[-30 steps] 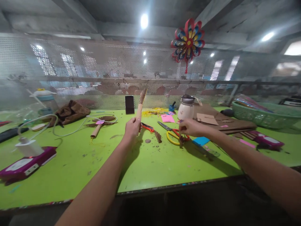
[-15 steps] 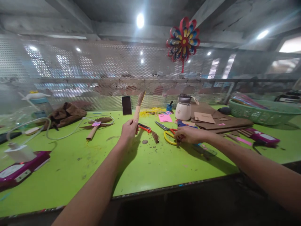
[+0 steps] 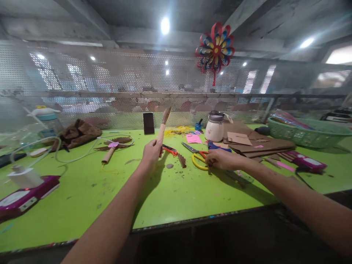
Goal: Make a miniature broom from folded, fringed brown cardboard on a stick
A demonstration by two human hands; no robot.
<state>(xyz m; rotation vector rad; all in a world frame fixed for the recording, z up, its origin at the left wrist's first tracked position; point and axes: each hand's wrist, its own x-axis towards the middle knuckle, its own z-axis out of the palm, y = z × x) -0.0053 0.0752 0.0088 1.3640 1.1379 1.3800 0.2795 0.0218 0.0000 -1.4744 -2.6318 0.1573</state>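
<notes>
Left hand (image 3: 151,151): fingers wrapped round a rolled brown paper stick (image 3: 162,124), held upright off the table so its frayed tip stays clear.
Right hand (image 3: 220,158): curled down on the green table (image 3: 170,190), pinching a small brown strip beside the yellow scissors (image 3: 198,157); grip partly hidden.
Behind: blue glue gun (image 3: 217,146), white jug (image 3: 215,127).

The desk (image 3: 170,198) has a smooth, matt green top, speckled with scraps. The stick (image 3: 162,126) in the left hand (image 3: 151,152) looks like rolled brown paper. The scissors (image 3: 196,154) have metal blades and glossy yellow plastic handles. The jug (image 3: 214,128) looks like glossy plastic, the basket (image 3: 308,135) like green plastic weave.
</notes>
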